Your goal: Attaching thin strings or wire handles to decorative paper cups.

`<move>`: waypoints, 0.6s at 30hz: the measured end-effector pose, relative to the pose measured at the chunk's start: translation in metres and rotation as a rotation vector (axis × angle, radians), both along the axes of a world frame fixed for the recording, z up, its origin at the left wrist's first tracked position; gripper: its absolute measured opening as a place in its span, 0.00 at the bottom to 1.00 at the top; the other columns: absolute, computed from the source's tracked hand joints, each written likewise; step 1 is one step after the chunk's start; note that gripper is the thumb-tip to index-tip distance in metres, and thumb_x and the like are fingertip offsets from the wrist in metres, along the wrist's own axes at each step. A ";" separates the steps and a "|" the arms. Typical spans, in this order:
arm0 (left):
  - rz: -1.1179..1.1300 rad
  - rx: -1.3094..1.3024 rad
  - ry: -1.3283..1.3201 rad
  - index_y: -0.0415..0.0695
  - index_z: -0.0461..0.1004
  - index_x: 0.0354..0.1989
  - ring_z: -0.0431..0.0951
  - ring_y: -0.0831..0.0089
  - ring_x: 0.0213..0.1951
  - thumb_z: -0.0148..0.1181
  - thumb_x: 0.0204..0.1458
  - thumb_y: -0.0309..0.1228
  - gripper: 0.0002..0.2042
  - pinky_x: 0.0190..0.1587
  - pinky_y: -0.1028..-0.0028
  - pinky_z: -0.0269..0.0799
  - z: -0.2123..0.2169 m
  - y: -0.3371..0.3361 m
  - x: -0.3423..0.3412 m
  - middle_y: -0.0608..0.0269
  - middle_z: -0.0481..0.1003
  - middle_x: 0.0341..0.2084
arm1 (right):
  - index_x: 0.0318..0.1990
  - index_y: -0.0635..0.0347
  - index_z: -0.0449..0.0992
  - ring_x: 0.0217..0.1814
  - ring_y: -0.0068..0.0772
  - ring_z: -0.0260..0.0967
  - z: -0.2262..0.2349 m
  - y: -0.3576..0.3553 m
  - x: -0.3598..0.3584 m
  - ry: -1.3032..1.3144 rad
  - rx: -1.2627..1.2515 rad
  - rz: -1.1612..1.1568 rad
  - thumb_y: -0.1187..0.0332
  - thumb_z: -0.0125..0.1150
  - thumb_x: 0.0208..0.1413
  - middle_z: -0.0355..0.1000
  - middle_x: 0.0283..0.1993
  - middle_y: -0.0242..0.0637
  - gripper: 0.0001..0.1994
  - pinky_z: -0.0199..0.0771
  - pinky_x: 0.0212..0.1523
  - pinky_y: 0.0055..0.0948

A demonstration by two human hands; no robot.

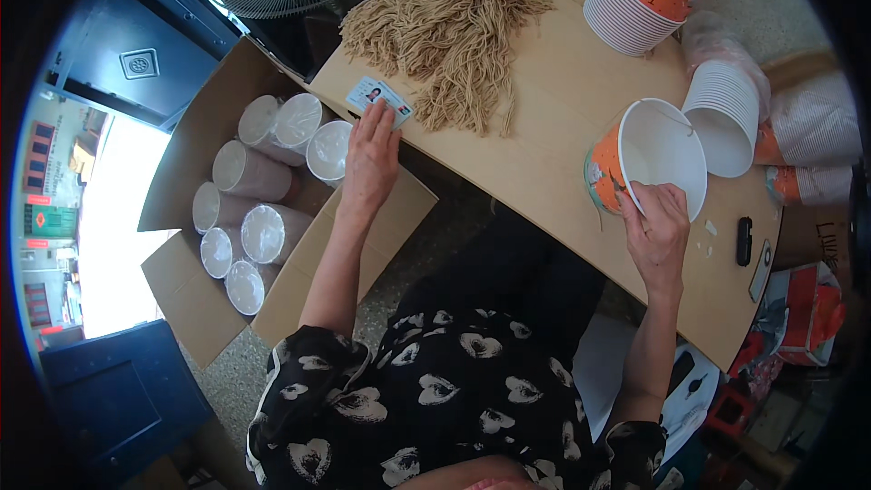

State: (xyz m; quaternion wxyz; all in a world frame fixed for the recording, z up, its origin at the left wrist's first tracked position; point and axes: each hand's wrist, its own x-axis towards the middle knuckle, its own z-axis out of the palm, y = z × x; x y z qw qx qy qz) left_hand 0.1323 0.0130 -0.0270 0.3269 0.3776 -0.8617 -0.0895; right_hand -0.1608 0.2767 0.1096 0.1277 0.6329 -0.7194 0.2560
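Pale wood table [562,127]; one cardboard box [172,191], eight film-wrapped cylinders [259,177] showing inside; one stringy tan heap [445,18]; one flared tub [653,145] at table right, the right hand [660,229] gripping its rim; one flat card [363,91], the left hand [370,159] touching it, whether gripping I cannot tell.

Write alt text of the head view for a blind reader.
A person's right hand holds an orange bucket near its rim at a table; the left hand touches a pale card beside tan cords. A carton of wrapped tubs stands left.
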 end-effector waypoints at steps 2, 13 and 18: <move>-0.043 0.097 0.132 0.35 0.75 0.53 0.73 0.48 0.59 0.64 0.55 0.26 0.17 0.59 0.62 0.72 0.004 -0.014 0.007 0.45 0.72 0.59 | 0.38 0.64 0.78 0.32 0.40 0.73 0.000 0.001 0.001 -0.007 0.004 0.001 0.74 0.70 0.52 0.77 0.30 0.40 0.08 0.69 0.47 0.38; 0.244 0.055 -0.030 0.39 0.74 0.57 0.67 0.51 0.59 0.77 0.38 0.53 0.40 0.61 0.55 0.65 0.029 -0.057 0.017 0.49 0.66 0.58 | 0.38 0.65 0.78 0.33 0.40 0.73 -0.001 -0.001 0.003 -0.011 0.012 -0.026 0.74 0.69 0.53 0.77 0.31 0.40 0.08 0.69 0.48 0.39; 0.189 0.149 -0.068 0.38 0.74 0.57 0.66 0.52 0.61 0.77 0.36 0.55 0.42 0.62 0.55 0.64 0.026 -0.059 0.017 0.50 0.66 0.58 | 0.39 0.65 0.78 0.33 0.40 0.73 0.000 -0.001 0.004 -0.006 0.018 -0.033 0.74 0.69 0.53 0.77 0.31 0.40 0.08 0.69 0.48 0.39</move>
